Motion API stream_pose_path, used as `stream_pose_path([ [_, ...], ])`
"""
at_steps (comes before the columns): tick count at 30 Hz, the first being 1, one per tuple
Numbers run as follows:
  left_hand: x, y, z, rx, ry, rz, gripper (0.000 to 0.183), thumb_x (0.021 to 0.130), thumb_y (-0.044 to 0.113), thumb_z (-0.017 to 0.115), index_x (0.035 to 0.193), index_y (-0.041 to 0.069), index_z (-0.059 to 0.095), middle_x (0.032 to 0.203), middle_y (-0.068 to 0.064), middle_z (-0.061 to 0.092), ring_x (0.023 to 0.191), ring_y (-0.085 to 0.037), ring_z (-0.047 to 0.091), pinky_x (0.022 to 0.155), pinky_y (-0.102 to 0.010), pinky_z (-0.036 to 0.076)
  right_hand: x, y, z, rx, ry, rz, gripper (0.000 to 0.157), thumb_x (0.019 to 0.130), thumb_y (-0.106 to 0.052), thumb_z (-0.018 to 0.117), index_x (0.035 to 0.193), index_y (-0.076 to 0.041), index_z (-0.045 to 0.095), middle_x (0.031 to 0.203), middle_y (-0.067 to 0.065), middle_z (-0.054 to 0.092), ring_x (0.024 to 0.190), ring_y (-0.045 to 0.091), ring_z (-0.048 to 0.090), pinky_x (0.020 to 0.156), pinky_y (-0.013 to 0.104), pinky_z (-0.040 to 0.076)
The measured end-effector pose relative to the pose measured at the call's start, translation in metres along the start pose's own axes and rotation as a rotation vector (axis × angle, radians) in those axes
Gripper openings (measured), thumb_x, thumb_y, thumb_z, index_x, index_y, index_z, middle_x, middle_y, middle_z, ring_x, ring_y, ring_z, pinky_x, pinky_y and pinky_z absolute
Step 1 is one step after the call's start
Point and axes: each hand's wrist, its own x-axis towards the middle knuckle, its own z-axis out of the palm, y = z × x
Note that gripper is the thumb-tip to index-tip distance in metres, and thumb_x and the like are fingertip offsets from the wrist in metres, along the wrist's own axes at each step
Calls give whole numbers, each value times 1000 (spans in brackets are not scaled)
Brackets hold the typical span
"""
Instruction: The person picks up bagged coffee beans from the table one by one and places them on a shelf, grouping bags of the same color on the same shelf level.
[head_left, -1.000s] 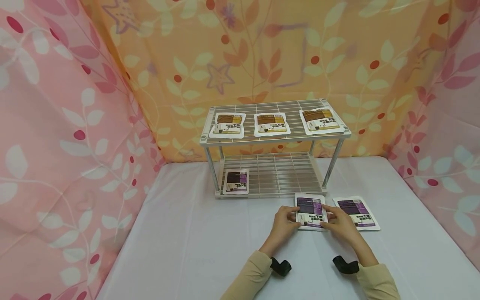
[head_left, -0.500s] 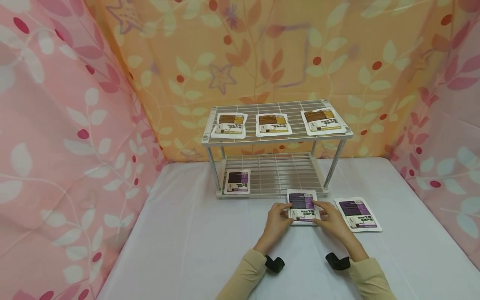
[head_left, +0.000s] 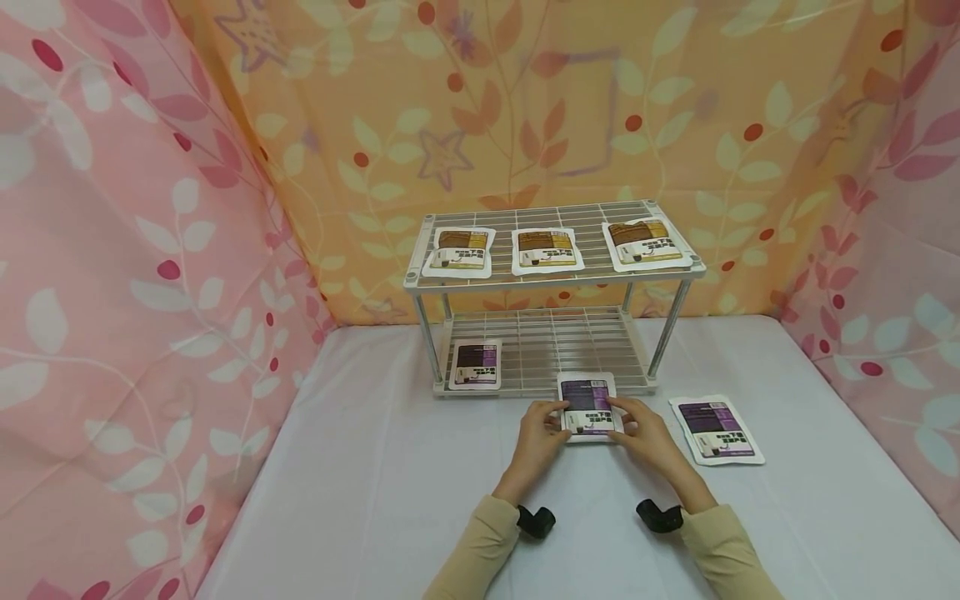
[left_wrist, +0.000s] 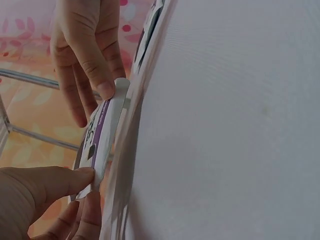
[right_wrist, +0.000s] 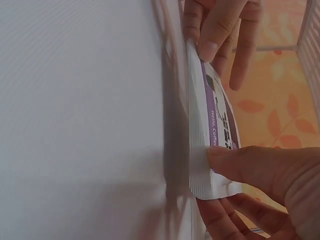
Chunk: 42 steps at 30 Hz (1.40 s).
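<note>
A white sachet with a purple-and-black label (head_left: 588, 408) is held by both hands at the front edge of the rack's lower shelf. My left hand (head_left: 537, 440) pinches its left side, thumb on the front face and fingers behind. On the opposite side my right hand (head_left: 647, 433) grips it the same way. The right wrist view shows the crimped end of the sachet (right_wrist: 202, 170) just above the white cloth, with "Hello, Coffee" printed along a purple stripe. In the left wrist view the sachet (left_wrist: 102, 130) is tilted, with a thumb on each end.
Three sachets with brown-and-yellow labels, one the middle sachet (head_left: 547, 250), lie on the upper shelf (head_left: 585, 217). A purple-labelled sachet (head_left: 476, 364) lies at the left of the lower shelf (head_left: 540, 333). Another purple-labelled sachet (head_left: 717, 430) rests on the white tablecloth (head_left: 337, 492) at right.
Both hands have carried the purple-labelled sachet leftward and slightly forward, from beside the loose sachet to the lower shelf's front edge. The other sachets stay where they were.
</note>
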Motion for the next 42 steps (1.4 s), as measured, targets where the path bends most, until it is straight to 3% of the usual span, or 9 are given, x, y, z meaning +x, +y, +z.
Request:
stream_pose_path([
  [9, 6, -10, -13, 27, 20, -21, 45, 69, -4, 68, 112, 7, 59, 106, -13, 51, 85, -24, 55, 66, -16, 49, 13, -9, 10, 23, 17, -33, 54, 68, 0, 70, 119, 1, 51, 120, 26, 45, 80, 27, 56, 64, 31, 52],
  [18, 11, -16, -26, 36, 57, 21, 45, 69, -6, 66, 112, 4, 58, 105, -14, 54, 81, -25, 57, 62, -16, 49, 24, -14, 21, 14, 40, -75, 50, 71, -5, 69, 117, 1, 52, 118, 25, 48, 76, 25, 57, 59, 28, 51],
  [25, 14, -20, -35, 59, 52, -22, 44, 74, -2, 65, 116, 9, 56, 109, -11, 53, 87, -22, 57, 65, -17, 49, 34, -18, 30, 32, 81, -120, 50, 68, 0, 71, 115, 5, 53, 107, 25, 52, 74, 27, 57, 60, 29, 52],
  [31, 18, -23, -41, 76, 72, -54, 44, 75, 1, 65, 117, 12, 56, 103, -11, 55, 84, -19, 58, 65, -19, 49, 43, -19, 36, 98, 84, -92, 52, 68, 0, 71, 116, 7, 51, 102, 26, 49, 76, 31, 57, 62, 29, 52],
  [42, 27, -15, -49, 112, 140, -68, 42, 76, 0, 63, 116, 12, 57, 106, -12, 58, 89, -23, 58, 68, -26, 50, 60, -25, 48, 62, 161, -116, 43, 69, 0, 70, 109, 5, 57, 101, 24, 53, 77, 31, 58, 63, 34, 52],
])
